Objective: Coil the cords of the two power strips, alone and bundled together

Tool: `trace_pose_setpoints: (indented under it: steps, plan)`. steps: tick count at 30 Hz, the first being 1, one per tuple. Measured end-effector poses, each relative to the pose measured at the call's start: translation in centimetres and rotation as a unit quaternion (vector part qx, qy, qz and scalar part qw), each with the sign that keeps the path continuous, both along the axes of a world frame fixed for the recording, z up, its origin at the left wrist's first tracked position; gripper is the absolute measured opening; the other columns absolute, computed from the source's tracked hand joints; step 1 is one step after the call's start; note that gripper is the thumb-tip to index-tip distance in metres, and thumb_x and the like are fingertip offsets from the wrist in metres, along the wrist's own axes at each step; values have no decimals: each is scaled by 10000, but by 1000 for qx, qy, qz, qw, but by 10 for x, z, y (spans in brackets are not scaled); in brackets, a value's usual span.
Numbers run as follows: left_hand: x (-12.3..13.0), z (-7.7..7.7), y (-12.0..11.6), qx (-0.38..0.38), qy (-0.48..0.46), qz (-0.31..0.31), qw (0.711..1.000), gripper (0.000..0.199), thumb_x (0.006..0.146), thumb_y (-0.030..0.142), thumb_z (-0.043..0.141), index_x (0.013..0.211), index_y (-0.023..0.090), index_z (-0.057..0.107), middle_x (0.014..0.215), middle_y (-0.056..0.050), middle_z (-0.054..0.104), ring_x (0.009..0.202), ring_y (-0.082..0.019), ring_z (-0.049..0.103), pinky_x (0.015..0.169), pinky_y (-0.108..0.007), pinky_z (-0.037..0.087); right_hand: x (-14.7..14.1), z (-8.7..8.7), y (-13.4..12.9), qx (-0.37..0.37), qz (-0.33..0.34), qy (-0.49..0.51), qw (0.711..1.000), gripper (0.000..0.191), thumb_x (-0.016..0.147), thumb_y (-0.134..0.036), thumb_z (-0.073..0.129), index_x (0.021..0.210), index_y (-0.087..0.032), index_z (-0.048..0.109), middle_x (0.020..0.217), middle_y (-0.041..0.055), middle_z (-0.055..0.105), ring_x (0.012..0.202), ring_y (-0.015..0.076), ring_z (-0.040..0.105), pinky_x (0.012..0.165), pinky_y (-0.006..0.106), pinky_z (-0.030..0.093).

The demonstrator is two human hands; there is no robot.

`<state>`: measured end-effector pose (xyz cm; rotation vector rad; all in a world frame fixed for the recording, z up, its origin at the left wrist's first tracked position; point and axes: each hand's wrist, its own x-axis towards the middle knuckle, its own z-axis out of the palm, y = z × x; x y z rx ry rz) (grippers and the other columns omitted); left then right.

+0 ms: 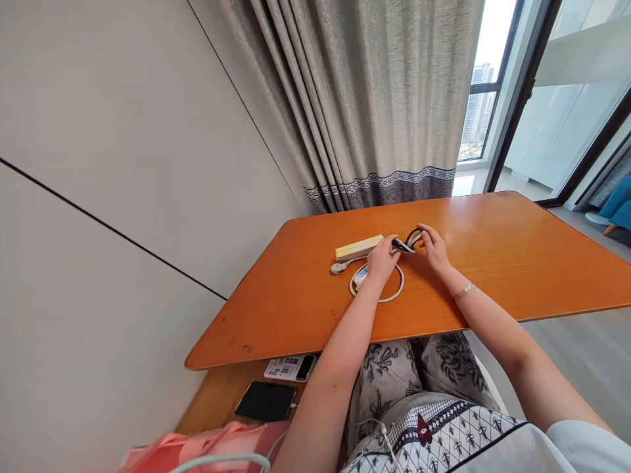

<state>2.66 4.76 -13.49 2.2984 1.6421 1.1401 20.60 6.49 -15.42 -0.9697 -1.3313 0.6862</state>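
Note:
My left hand (382,260) is closed on one end of a small bundle of black and white cables (406,245), just above the table. My right hand (434,251) pinches the looped far end of the same bundle between thumb and fingers. Beside my left hand lies a long pale power strip (355,249) with yellowish edges. Its white plug (338,268) rests on the wood. A white cord (393,299) curves in a loop under my left wrist. Partly hidden by that wrist, a small white block with a blue mark (361,277) sits inside the loop.
The orange-brown wooden table (276,295) has rounded corners. Below its near edge, a lower surface holds a black phone (266,401), a white labelled box (284,368) and a pink bag (211,447). A grey curtain (384,98) hangs behind; a white wall (123,164) stands left.

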Motion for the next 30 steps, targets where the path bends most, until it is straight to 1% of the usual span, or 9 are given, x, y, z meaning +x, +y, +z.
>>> trace_pose_setpoints:
  steps: [3,5,8,11,17,20,23,27,30]
  plan:
    - [-4,0,0,-32,12,-19,999,446,843,125,647,1271,245,692,787,-2,698,774,-190,681,767,-285,522,-2,0,1,-13,10,29,999,619,864,-649,565,1258,-181,658,1281,145,683,1072,243,647,892,385,564]
    - [-5,-1,1,-37,-1,-28,999,455,852,139,649,1288,260,696,860,-13,758,827,-198,719,809,-295,541,-3,0,1,-18,16,49,999,617,839,-644,608,1253,-191,673,1285,132,691,1092,240,646,946,401,550]
    - [-5,-4,2,-51,-38,-44,997,472,865,154,655,1324,263,686,1043,-47,799,898,-213,759,871,-323,568,-2,0,1,-31,19,69,997,611,804,-637,652,1221,-193,693,1287,128,696,1112,248,646,950,410,548]
    - [-4,-8,3,-54,-64,-56,995,470,873,162,660,1329,272,684,1096,-52,800,897,-220,774,882,-340,587,-1,0,2,-38,15,69,997,600,792,-642,659,1194,-200,707,1265,121,705,1105,247,649,937,409,551]
    - [-3,-13,4,-41,-123,-71,989,445,851,134,656,1269,281,705,1082,-33,803,894,-204,779,876,-337,612,-1,-1,4,-39,15,56,998,587,790,-666,659,1135,-196,725,1158,119,725,1012,225,656,917,392,554]
    - [-1,-13,5,-41,-191,-80,977,449,832,96,628,1248,249,698,1047,-38,806,895,-188,775,870,-325,619,-2,-1,3,-41,22,69,997,633,774,-702,658,1137,-189,734,1193,130,721,1039,237,661,915,399,560]
    - [0,-14,6,-46,-260,-83,961,445,816,81,588,1232,212,675,968,-48,806,852,-175,771,812,-302,623,-1,-1,2,-59,50,108,991,651,764,-729,657,1115,-190,752,1218,123,721,1012,224,669,924,400,563]
    - [1,-16,7,-59,-317,-104,941,466,774,74,567,1220,190,634,920,-57,796,853,-180,771,800,-295,618,1,-1,3,-82,76,136,984,600,709,-697,737,1030,-192,771,1054,90,748,876,188,673,894,390,574]
    - [2,-17,7,-63,-332,-120,934,439,790,143,614,1226,194,605,905,-61,786,838,-188,767,791,-301,613,3,-1,5,-91,93,143,981,573,675,-691,765,983,-207,768,1026,78,744,863,186,676,875,381,578]
